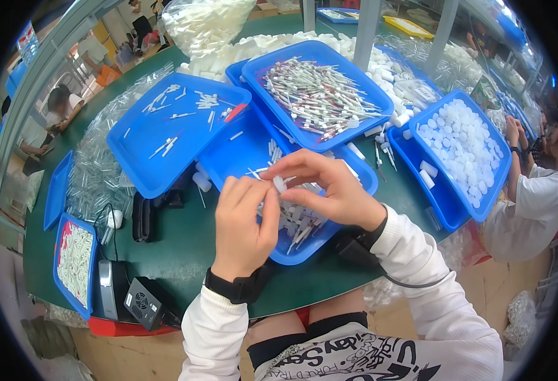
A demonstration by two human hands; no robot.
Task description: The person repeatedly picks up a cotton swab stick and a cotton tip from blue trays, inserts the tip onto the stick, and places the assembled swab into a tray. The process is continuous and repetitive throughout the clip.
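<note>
The right hand (323, 187) has thumb and fingers brought in narrowly on a small whitish translucent piece (279, 184), which sits between the two hands, above a blue tray of loose sticks (304, 254). The left hand (244, 213) is curled close, its fingertips meeting the right hand's at that piece; whether it grips the piece too, or something hidden, I cannot tell. Each wrist wears a black band (237, 287) (a cable runs from the right one). Taking the hands as the centre of the dial, a sparse blue tray (142, 155) with a few scattered sticks lies at 10 o'clock, and a heaped blue tray (373, 87), full of white sticks with reddish parts, at 1. Between 2 and 3, a tray of round translucent caps (459, 149) leans on another blue tray (440, 203). White cylinders (279, 46) are piled at 12, clear tubes (95, 159) between 9 and 10. Toward 8, on the green tabletop (183, 254), stand a small blue tray of white pieces (76, 257) and a black box with a fan grille (144, 303). Another person (529, 197) sits at 3.
</note>
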